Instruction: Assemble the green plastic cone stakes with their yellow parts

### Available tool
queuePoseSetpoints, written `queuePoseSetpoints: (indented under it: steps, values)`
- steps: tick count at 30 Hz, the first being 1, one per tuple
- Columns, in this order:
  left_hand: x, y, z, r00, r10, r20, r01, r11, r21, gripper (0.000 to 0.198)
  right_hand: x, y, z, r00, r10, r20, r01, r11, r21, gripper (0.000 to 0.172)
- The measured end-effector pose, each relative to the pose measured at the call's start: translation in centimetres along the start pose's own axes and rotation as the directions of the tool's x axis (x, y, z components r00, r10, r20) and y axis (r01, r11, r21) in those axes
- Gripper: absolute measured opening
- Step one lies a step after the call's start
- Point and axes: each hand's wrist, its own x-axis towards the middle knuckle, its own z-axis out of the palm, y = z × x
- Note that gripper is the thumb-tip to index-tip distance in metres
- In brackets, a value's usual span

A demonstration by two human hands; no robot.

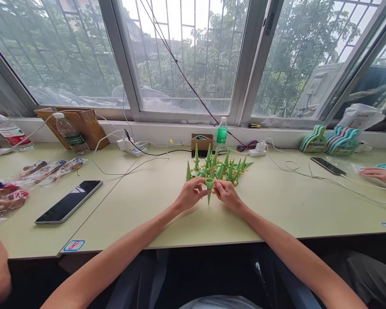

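Observation:
A green cone-shaped plastic spike (209, 189) points down between my two hands above the pale green table (154, 201). My left hand (190, 194) pinches its wide upper rim from the left, fingers closed. My right hand (227, 194) grips the same rim from the right, fingers closed too. Just behind my hands lies a pile of several more green spikes (219, 165) with small yellow parts among them.
A black phone (70, 201) lies at the left, beside plastic-wrapped packets (35, 171). At the back are a small cardboard box (202, 143), a green bottle (222, 131), a power strip (131, 146) and cables. Another person's hand (381, 175) rests at the far right near a phone (328, 165).

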Motion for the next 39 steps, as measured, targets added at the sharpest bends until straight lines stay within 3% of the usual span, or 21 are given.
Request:
queuePoseSetpoints:
  steps: [8, 13, 17, 21, 27, 32, 39]
  values:
    - [0.0, 0.1, 0.0, 0.994, 0.108, -0.032, -0.105, 0.991, 0.077, 0.032, 0.1, 0.2, 0.3, 1.000, 0.027, 0.006, -0.027, 0.999, 0.045, 0.053]
    - [0.1, -0.2, 0.1, 0.994, 0.087, -0.069, -0.076, 0.987, 0.141, 0.029, 0.1, 0.1, 0.3, 1.000, -0.005, -0.007, 0.005, 1.000, 0.015, 0.050]
    - [0.2, -0.3, 0.0, 0.995, 0.000, -0.103, 0.009, 0.996, 0.094, 0.026, 0.1, 0.0, 0.2, 1.000, -0.013, -0.010, 0.013, 1.000, 0.007, 0.048]
    - [0.2, 0.2, -0.2, 0.988, -0.154, -0.011, 0.152, 0.986, -0.073, 0.038, 0.1, -0.2, 0.1, 0.999, -0.050, -0.021, 0.049, 0.998, -0.040, 0.047]
    - [0.3, 1.2, -0.3, 0.922, -0.349, 0.167, 0.384, 0.876, -0.291, 0.065, 0.0, -0.3, -0.1, 0.993, -0.119, 0.005, 0.119, 0.982, -0.145, 0.045]
    - [0.3, 1.5, -0.5, 0.905, -0.352, 0.240, 0.416, 0.852, -0.319, 0.066, -0.1, -0.2, -0.2, 0.993, -0.118, 0.021, 0.120, 0.982, -0.149, 0.042]
    - [0.1, 0.6, -0.9, 0.911, -0.262, 0.317, 0.358, 0.885, -0.297, 0.054, -0.1, -0.1, -0.2, 0.994, -0.095, 0.045, 0.100, 0.989, -0.112, 0.039]
